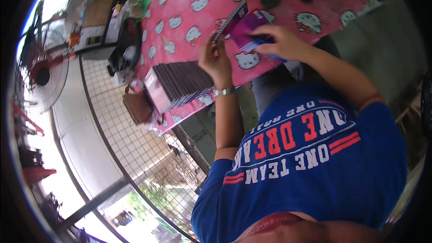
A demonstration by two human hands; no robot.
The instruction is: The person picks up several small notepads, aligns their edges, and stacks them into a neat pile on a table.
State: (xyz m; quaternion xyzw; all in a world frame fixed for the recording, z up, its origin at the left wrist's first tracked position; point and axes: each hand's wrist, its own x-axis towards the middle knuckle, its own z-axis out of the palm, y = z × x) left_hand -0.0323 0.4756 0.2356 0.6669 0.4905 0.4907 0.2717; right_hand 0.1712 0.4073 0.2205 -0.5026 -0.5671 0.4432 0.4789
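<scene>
Notebook (pixel 232 21), coil-edged, in grip of left hand (pixel 216 64), slim blue object (pixel 260 43) in grip of right hand (pixel 286 43)

Notebook stack (pixel 180 81) lies on the table (pixel 211 11), left of the left hand (pixel 217 63); bag (pixel 137 107) just left of stack. Fan (pixel 42 75) stands well apart, left of table.

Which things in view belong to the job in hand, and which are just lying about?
Apparently in use:
- purple spiral-bound notebook, in the left hand
- small blue object, blurred, at the right hand
- neat stack of dark-spiralled notebooks

Likely just around:
- brown rectangular bag
- round wire-caged fan
</scene>
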